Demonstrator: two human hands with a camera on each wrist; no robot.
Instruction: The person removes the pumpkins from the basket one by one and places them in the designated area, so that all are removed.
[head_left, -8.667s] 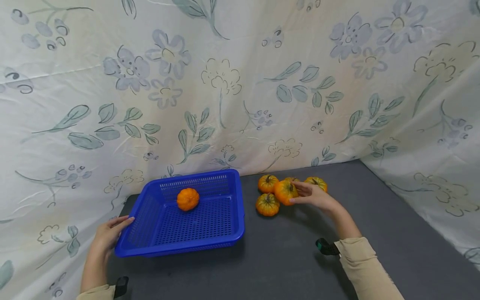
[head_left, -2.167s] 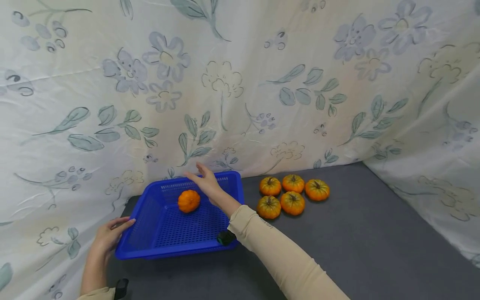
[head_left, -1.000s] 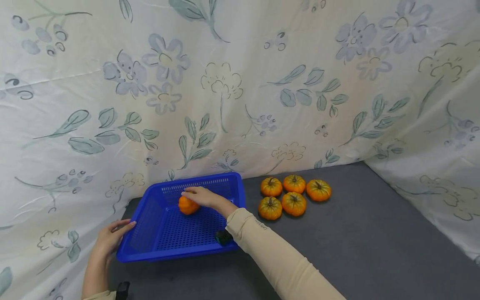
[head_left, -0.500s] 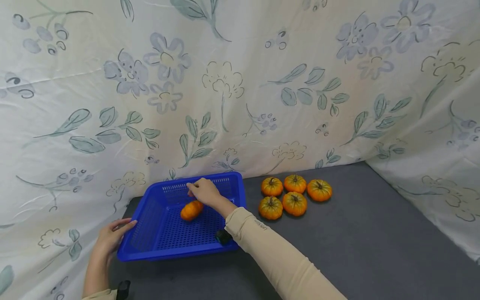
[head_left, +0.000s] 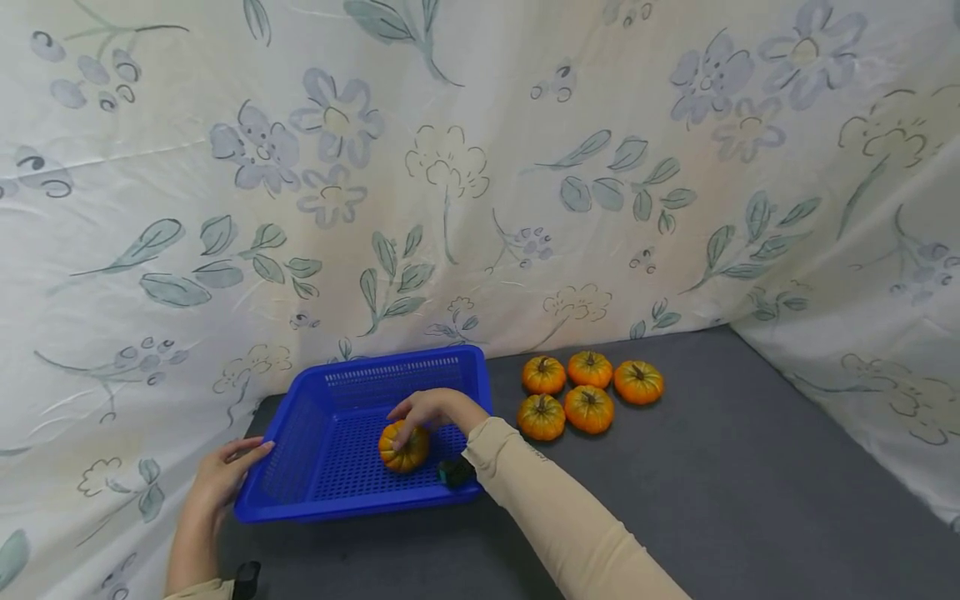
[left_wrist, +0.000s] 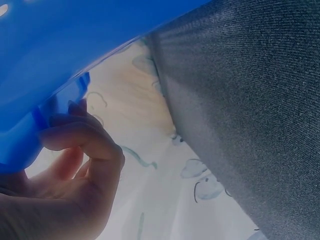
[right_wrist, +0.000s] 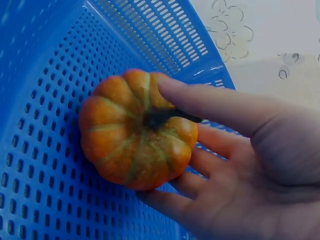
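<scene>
A small orange pumpkin [head_left: 407,457] with a dark stem sits inside the blue plastic basket [head_left: 352,505], stem up in the head view. My right hand [head_left: 437,407] holds it: the right wrist view has the thumb over the top beside the stem and the fingers along the side and partly under the pumpkin [right_wrist: 117,145]. At the basket's left side, my left hand [head_left: 220,473] grips the rim. From the left wrist view, the fingers of this hand [left_wrist: 92,170] curl at the rim's underside; part of the grip is hidden by the basket.
Several orange pumpkins [head_left: 589,408] stand in two loose rows on the dark table [head_left: 712,475], right of the basket. Floral cloth [head_left: 480,208] hangs behind the table and along its right side. A dark wrist-worn device [head_left: 454,472] hangs below my right wrist, over the basket.
The right hand came from the loose pumpkins into the basket and took hold of the pumpkin there. That pumpkin turned stem up and shifted toward the near right. The left hand stayed at the rim.
</scene>
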